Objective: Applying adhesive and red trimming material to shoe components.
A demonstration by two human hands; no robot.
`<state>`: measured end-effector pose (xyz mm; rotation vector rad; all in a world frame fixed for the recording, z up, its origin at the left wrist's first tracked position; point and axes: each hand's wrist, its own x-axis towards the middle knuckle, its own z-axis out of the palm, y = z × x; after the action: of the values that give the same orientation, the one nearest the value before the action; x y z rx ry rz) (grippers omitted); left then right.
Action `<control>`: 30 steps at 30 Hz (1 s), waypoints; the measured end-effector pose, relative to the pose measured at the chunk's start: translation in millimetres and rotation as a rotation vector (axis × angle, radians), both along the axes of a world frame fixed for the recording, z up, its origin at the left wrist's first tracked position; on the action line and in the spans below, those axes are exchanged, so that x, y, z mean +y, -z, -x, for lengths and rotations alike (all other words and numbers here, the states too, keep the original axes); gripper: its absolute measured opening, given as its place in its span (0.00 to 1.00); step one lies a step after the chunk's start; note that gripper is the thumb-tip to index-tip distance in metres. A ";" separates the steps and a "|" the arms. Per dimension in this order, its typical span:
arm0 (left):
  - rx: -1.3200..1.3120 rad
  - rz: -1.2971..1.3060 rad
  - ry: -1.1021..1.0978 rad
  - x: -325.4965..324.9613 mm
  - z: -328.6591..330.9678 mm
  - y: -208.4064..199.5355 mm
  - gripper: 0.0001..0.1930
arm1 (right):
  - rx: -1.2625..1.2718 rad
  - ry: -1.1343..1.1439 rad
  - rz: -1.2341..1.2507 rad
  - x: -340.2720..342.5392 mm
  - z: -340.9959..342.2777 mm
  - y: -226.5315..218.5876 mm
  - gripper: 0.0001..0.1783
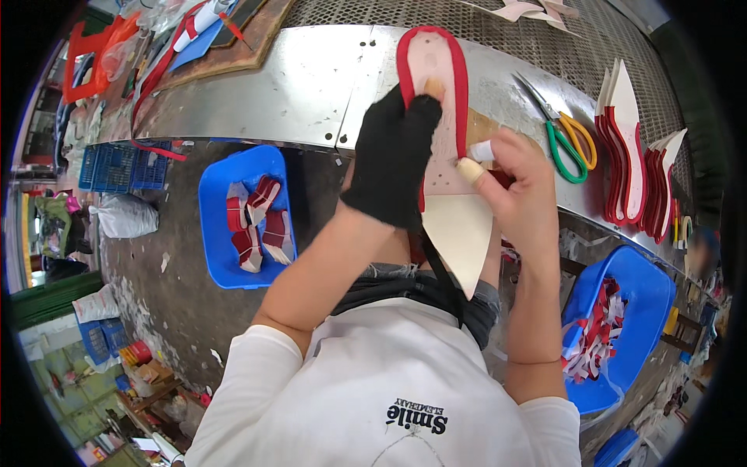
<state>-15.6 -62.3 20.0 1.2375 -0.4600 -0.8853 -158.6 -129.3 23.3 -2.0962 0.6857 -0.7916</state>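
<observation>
While the left grip (pixel 393 152), in a black fingerless glove, clasps a long pale insole (pixel 445 144) from its left side, the right grip (pixel 520 191) pinches at its right edge. The left thumb presses on the upper face, toward the rounded far end; the fingers beneath are hidden. On the right, a covered thumb and a finger with a white wrap come together at the red edging (pixel 460 86), nearer to the body than the left thumb. So the insole lies between the two grips, its far end above the metal tabletop (pixel 311 82) and its pointed cream near end (pixel 464 233) hanging over the lap. I cannot tell whether its underside touches the metal.

To the right on the tabletop lie scissors (pixel 555 116) with green and yellow handles, and farther right stand two stacks of red-edged pieces (pixel 621 156). Below on the left, a blue tub (pixel 208 210) holds red and white bundles (pixel 261 196); to the right, another blue bin (pixel 654 292) holds red and white scraps (pixel 599 338).
</observation>
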 end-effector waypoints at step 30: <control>-0.032 0.051 0.200 22.0 -13.7 26.1 0.12 | -0.129 -0.210 -0.558 -14.5 24.0 20.8 0.11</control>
<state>-1.9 -40.2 -6.1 1.1739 -0.6361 -1.0174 -182.6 -143.8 2.4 -1.5646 0.5294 -0.5343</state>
